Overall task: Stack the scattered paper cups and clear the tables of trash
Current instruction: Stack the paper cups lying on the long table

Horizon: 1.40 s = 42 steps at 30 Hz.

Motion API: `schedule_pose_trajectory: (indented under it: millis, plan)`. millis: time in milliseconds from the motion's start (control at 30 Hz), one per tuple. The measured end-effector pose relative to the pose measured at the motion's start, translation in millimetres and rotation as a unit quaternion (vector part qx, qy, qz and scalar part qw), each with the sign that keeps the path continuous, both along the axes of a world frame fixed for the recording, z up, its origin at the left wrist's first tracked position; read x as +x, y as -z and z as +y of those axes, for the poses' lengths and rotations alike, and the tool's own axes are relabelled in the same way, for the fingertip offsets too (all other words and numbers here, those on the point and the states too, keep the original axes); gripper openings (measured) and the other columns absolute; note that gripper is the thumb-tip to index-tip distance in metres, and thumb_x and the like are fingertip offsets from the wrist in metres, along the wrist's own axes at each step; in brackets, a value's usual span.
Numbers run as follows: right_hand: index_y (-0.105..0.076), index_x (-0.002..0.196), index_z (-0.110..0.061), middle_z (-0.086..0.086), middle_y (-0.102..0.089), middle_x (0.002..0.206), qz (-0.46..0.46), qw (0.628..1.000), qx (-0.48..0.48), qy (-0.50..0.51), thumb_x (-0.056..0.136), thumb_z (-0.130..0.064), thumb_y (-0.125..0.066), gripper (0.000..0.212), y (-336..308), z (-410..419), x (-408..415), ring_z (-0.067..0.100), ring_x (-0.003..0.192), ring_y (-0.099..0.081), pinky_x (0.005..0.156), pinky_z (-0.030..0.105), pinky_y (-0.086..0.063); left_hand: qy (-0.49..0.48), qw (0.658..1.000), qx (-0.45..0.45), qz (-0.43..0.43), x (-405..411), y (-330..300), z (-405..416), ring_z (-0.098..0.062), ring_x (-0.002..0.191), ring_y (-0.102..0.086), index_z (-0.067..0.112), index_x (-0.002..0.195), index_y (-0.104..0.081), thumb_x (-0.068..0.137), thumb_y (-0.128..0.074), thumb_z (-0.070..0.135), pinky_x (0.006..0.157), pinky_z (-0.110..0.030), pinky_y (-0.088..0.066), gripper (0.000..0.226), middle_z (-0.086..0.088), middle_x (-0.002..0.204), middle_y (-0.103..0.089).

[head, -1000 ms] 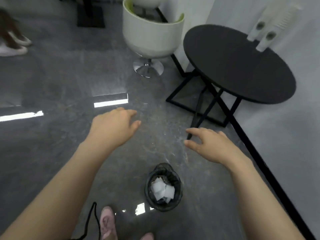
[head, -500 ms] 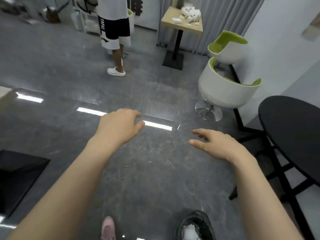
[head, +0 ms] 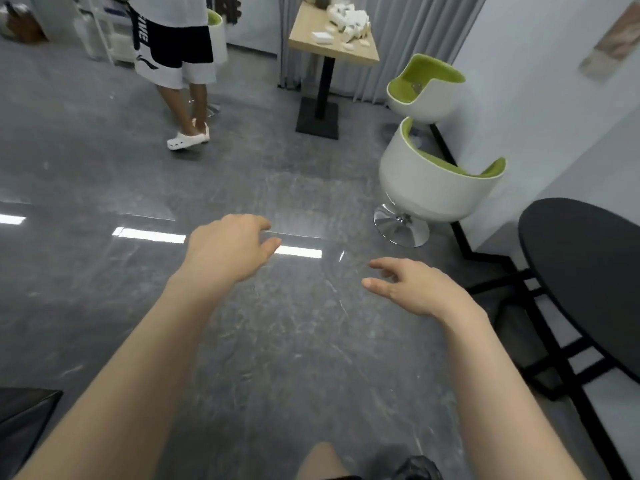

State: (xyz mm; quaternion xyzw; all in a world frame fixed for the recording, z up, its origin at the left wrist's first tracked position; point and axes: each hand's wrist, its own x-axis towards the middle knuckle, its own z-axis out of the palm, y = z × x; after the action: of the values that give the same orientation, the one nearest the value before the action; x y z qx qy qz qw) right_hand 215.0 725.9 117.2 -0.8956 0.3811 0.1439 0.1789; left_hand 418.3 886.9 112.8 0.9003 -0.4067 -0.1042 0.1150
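Head view showed your bare knee (head: 320,460) at the bottom edge, and just beside it the crumpled black liner of a bin (head: 417,467), only its corner in frame. Above those, both your forearms reached forward over the glossy grey stone floor (head: 284,341). Your left hand (head: 225,249) hung palm-down with fingers loosely curled and nothing in its grip; your right hand (head: 415,285) was likewise spread, fingers apart and relaxed, also empty.

To your right stood the round matte-black tabletop (head: 588,271) on its black metal frame, and the part in view carried no cups or scraps. Past it sat a white swivel tub chair with green lining (head: 429,188), and a second matching white-and-green chair (head: 424,88) against the wall behind. Across the room, a bystander in a white top and black-and-white shorts (head: 173,36) stood with white clogs on the floor.

Farthest off was the square light-wood tabletop on a black pedestal (head: 311,51), and on it lay the pile of white paper cups and crumpled paper scraps (head: 346,20), scattered toward its far side; single cups could not be told from scraps at that range.

You looked to be between tables, empty-handed. The next move, as I judge it, called for walking across to that wooden tabletop, passing clear of the nearer chair and the bystander, then nesting cups and gathering the loose paper.
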Motion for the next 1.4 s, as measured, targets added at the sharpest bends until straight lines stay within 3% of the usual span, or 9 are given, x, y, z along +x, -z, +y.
schedule_pose_trajectory:
  millis: [167, 500, 733, 900, 1133, 1400]
  plan:
    - [-0.042, 0.138, -0.039, -0.010, -0.052, 0.138, 0.007, 0.999, -0.009, 0.035, 0.090, -0.060, -0.046, 0.053, 4, -84, 45, 0.011, 0.128, -0.047, 0.106, 0.035, -0.033, 0.028, 1.000, 0.006, 0.005, 59, 7, -92, -0.023, 0.117, -0.055, 0.033, 0.137, -0.047, 0.096, -0.043, 0.050, 0.078, -0.031, -0.037, 0.045, 0.003, 0.130, -0.059]
    - [-0.045, 0.137, -0.038, -0.009, -0.052, 0.140, -0.019, 0.999, -0.005, 0.028, 0.087, -0.062, -0.050, 0.055, -11, -314, 175, 0.011, 0.129, -0.047, 0.107, 0.033, -0.035, -0.007, 1.000, -0.005, 0.014, 188, -8, -302, -0.022, 0.123, -0.051, 0.033, 0.138, -0.046, 0.097, -0.041, 0.048, 0.092, -0.033, -0.041, 0.045, 0.004, 0.138, -0.053]
    - [-0.043, 0.138, -0.038, -0.009, -0.052, 0.139, -0.004, 1.000, -0.015, 0.002, 0.089, -0.061, -0.047, 0.054, -12, -442, 303, 0.014, 0.125, -0.051, 0.103, 0.032, -0.035, -0.026, 1.000, -0.009, 0.014, 299, -11, -421, -0.021, 0.118, -0.053, 0.029, 0.127, -0.056, 0.096, -0.043, 0.046, 0.080, -0.029, -0.036, 0.038, 0.003, 0.131, -0.056]
    - [-0.041, 0.141, -0.034, -0.005, -0.049, 0.142, -0.021, 1.000, -0.019, -0.003, 0.091, -0.058, -0.047, 0.056, -9, -523, 413, 0.016, 0.129, -0.047, 0.107, 0.035, -0.034, -0.029, 1.000, -0.007, -0.001, 408, -10, -501, -0.019, 0.123, -0.051, 0.034, 0.134, -0.050, 0.096, -0.044, 0.049, 0.094, -0.034, -0.039, 0.042, 0.006, 0.136, -0.053]
    - [-0.040, 0.141, -0.037, -0.009, -0.051, 0.140, -0.032, 0.999, -0.017, 0.034, 0.091, -0.059, -0.046, 0.055, -17, -625, 541, 0.011, 0.127, -0.049, 0.103, 0.030, -0.038, 0.023, 0.999, 0.007, -0.029, 545, -26, -623, -0.021, 0.121, -0.053, 0.034, 0.137, -0.046, 0.096, -0.042, 0.050, 0.091, -0.034, -0.041, 0.044, 0.003, 0.134, -0.054]
    - [-0.041, 0.139, -0.038, -0.011, -0.052, 0.138, -0.011, 0.996, -0.008, 0.092, 0.091, -0.059, -0.047, 0.053, -6, -764, 614, 0.007, 0.125, -0.049, 0.097, 0.024, -0.039, 0.091, 0.995, 0.020, -0.028, 648, -15, -789, -0.020, 0.121, -0.052, 0.033, 0.141, -0.041, 0.097, -0.038, 0.051, 0.090, -0.033, -0.042, 0.047, 0.003, 0.136, -0.051]
